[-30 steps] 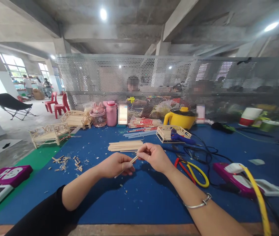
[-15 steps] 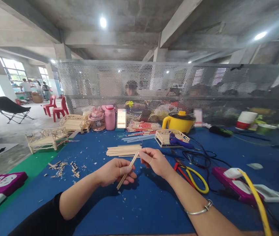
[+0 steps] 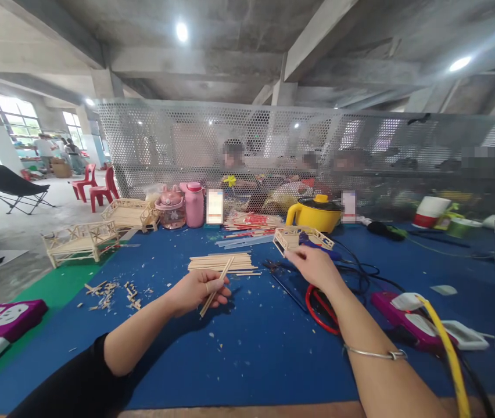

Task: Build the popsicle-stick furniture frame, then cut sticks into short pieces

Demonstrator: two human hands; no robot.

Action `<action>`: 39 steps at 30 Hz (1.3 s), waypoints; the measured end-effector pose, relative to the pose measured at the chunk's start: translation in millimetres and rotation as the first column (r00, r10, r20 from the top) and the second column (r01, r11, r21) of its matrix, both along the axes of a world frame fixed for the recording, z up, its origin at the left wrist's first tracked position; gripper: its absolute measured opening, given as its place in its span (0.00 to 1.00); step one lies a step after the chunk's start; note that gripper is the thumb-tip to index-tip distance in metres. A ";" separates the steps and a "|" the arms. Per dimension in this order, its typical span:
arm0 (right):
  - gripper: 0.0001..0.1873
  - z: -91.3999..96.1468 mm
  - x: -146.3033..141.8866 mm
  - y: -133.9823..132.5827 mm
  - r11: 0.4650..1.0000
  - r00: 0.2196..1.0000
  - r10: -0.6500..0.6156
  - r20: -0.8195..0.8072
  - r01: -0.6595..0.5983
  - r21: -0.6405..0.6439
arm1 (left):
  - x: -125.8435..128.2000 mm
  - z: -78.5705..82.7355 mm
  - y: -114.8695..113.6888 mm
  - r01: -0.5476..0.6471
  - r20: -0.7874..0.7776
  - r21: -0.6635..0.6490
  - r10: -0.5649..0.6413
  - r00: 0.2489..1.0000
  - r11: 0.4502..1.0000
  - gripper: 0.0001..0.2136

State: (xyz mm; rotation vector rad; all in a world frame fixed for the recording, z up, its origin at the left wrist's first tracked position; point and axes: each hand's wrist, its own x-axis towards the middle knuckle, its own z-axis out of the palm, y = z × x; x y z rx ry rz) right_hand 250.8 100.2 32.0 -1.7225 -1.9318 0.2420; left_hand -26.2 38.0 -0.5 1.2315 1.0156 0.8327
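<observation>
A few thin wooden sticks (image 3: 225,270) slant up from my left hand (image 3: 204,291), which pinches them between thumb and fingers above the blue table. Behind them lies a loose bundle of similar sticks (image 3: 219,263). My right hand (image 3: 315,268) is stretched out at the near edge of a small wooden frame model (image 3: 283,239), beside a blue glue gun (image 3: 329,253). Its fingers reach forward; I cannot tell whether they touch the frame. Under the right wrist are red-handled pliers (image 3: 312,305), partly covered by the arm.
Wood offcuts (image 3: 106,295) lie left; two wooden bed models (image 3: 84,241) stand further back. A pink bottle (image 3: 194,206), yellow pot (image 3: 317,216) and phones line the back before a perforated metal screen (image 3: 155,139). Purple power strips (image 3: 398,316) and cables lie right. People sit beyond the screen.
My right hand has left the sticks and moved right and forward to the wooden frame model and glue gun. My left hand still holds its sticks, slightly further left and lower in tilt.
</observation>
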 end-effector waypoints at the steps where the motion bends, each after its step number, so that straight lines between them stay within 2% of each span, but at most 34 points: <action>1: 0.20 -2.8 3.1 0.9 0.997 0.996 0.017 0.083 -0.010 -0.075 | -0.9 0.4 0.2 -0.001 0.003 0.001 0.001 1.000 1.000 0.20; 3: 0.16 -9.9 1.1 -0.4 0.981 0.980 0.064 0.190 -0.026 -0.194 | -1.6 1.2 -0.3 0.011 0.007 0.007 -0.011 1.000 1.000 0.20; 5: 0.13 -16.3 -7.6 -3.5 0.970 0.962 0.078 0.260 -0.014 -0.241 | -1.4 1.3 -1.1 0.027 0.007 0.020 -0.027 1.000 0.999 0.20; 9: 0.05 -19.9 -21.9 -6.6 0.975 0.946 0.000 0.324 0.073 -0.211 | -1.1 -0.8 -1.7 0.056 -0.003 0.055 -0.056 0.998 0.997 0.20; 13: 0.13 -11.6 -23.2 -5.7 0.980 0.945 -0.119 0.305 0.161 -0.117 | -1.0 0.0 -2.6 0.067 -0.028 0.078 -0.065 0.997 0.995 0.21; 15: 0.15 -4.7 -25.4 -7.5 0.988 0.968 -0.140 0.207 0.149 -0.031 | -0.3 3.4 -4.2 0.048 -0.050 0.100 -0.044 0.998 0.994 0.21; 17: 0.16 1.9 -31.8 -12.9 0.998 0.993 -0.058 -0.107 0.060 0.017 | 1.0 8.0 -6.5 0.018 -0.072 0.134 -0.008 0.997 0.991 0.21; 18: 0.16 4.8 -36.7 -17.1 1.000 0.945 0.020 -0.326 -0.019 0.008 | 1.7 10.2 -7.8 0.007 -0.074 0.155 0.005 0.997 0.988 0.21; 19: 0.16 7.1 -42.4 -22.1 0.992 0.838 0.094 -0.538 -0.123 -0.018 | 2.5 12.1 -9.2 0.002 -0.065 0.178 0.010 0.998 0.984 0.21; 20: 0.17 9.0 -48.6 -27.8 0.968 0.698 0.136 -0.703 -0.245 -0.057 | 3.2 13.5 -10.4 0.002 -0.049 0.201 0.008 0.999 0.980 0.21; 22: 0.18 10.8 -61.5 -39.3 0.873 0.487 0.138 -0.862 -0.471 -0.126 | 4.6 14.8 -12.6 0.019 -0.016 0.225 -0.015 1.000 0.974 0.20; 24: 0.18 10.0 -73.4 -49.1 0.789 0.388 0.121 -0.914 -0.596 -0.149 | 5.7 14.5 -13.9 0.056 -0.001 0.197 -0.057 0.998 0.979 0.20; 26: 0.17 6.8 -83.0 -56.1 0.784 0.350 0.125 -0.928 -0.608 -0.124 | 6.3 13.5 -14.5 0.105 0.008 0.154 -0.108 0.994 0.982 0.21; 28: 0.11 1.8 -89.7 -60.7 0.804 0.293 0.168 -0.941 -0.594 -0.041 | 6.7 12.7 -15.0 0.148 0.012 0.129 -0.151 0.988 0.981 0.21; 29: 0.07 -1.0 -91.9 -62.5 0.793 0.254 0.195 -0.947 -0.609 0.000 | 7.0 12.5 -15.4 0.167 0.014 0.128 -0.171 0.985 0.978 0.21; 30: 0.09 -3.8 -93.5 -64.0 0.759 0.217 0.216 -0.952 -0.651 0.023 | 7.4 12.4 -16.0 0.186 0.013 0.129 -0.190 0.982 0.974 0.21; 32: 0.22 -8.9 -94.9 -66.3 0.624 0.180 0.230 -0.956 -0.782 0.002 | 8.4 12.2 -17.7 0.242 0.002 0.128 -0.245 0.970 0.962 0.21; 34: 0.29 -11.4 -94.5 -67.0 0.501 0.202 0.227 -0.953 -0.863 -0.063 | 9.3 12.6 -19.8 0.288 -0.011 0.127 -0.289 0.957 0.949 0.21; 35: 0.32 -11.2 -93.5 -66.4 0.475 0.211 0.229 -0.950 -0.876 -0.080 | 9.4 13.1 -20.7 0.295 -0.015 0.124 -0.295 0.955 0.947 0.21; 37: 0.36 -8.0 -89.0 -62.9 0.496 0.200 0.243 -0.949 -0.866 -0.056 | 8.3 15.4 -21.8 0.273 0.006 0.131 -0.276 0.961 0.953 0.20; 39: 0.41 -2.5 -80.5 -56.5 0.576 0.196 0.276 -0.941 -0.818 -0.001 | 5.5 18.9 -21.3 0.217 0.025 0.149 -0.223 0.975 0.965 0.20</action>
